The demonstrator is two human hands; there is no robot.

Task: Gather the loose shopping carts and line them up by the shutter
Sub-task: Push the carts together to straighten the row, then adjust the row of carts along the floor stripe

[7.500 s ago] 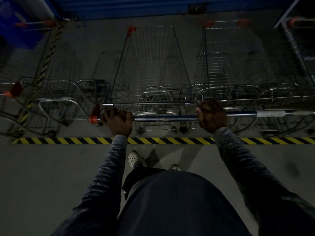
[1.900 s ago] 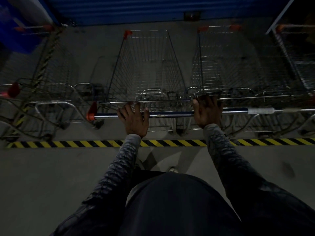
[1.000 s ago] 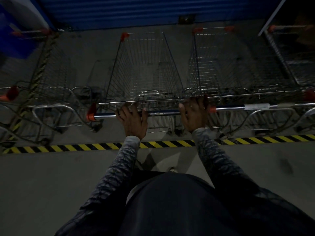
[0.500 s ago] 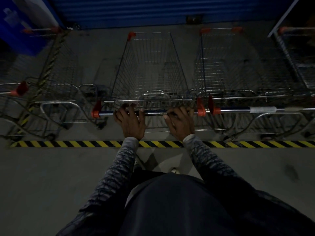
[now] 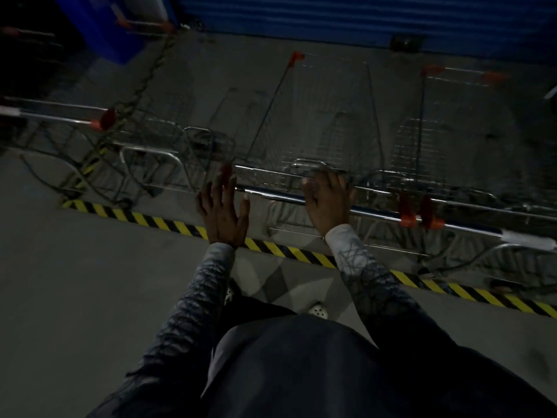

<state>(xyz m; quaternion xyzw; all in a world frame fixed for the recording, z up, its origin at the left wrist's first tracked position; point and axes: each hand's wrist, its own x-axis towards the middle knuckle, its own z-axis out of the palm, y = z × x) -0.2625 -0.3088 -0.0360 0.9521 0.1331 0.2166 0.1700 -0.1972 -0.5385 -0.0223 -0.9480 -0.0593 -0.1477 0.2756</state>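
**Location.** The middle cart (image 5: 325, 122) stands nose-on to the blue shutter (image 5: 331, 19), stopping short of it with bare floor between. It is one of a row facing the shutter. The right cart (image 5: 452, 125) stands just beside it. The left cart (image 5: 144, 140) stands apart and skewed to the shutter. The hazard tape (image 5: 286, 251) runs along the floor on the side of the row away from the shutter.

**Handling.** Treat the cart as a stiff, empty steel frame. It is probably light enough to roll with a push but awkward to lift. Expect it to wander off line when rolling. Correct it from the handle (image 5: 271, 194), not from the wire walls, which offer only thin, hard edges. Place the hands well apart on the bar for steering leverage. The bar looks polished and may be slippery.

**Appearance.** The basket is tapered wire mesh, narrower at the shutter end. An orange corner guard (image 5: 297, 55) sits on the corner nearest the shutter. The handle is chrome with a blue section and an orange end cap (image 5: 407, 209).

**Hands.** The right hand (image 5: 327, 203) lies on the handle with its fingers stretched across it toward the shutter; no wrap round the bar is visible. The left hand (image 5: 223, 212) is flat, fingers straight and pointing at the shutter, at the handle's other end. Blur hides whether it touches the bar.
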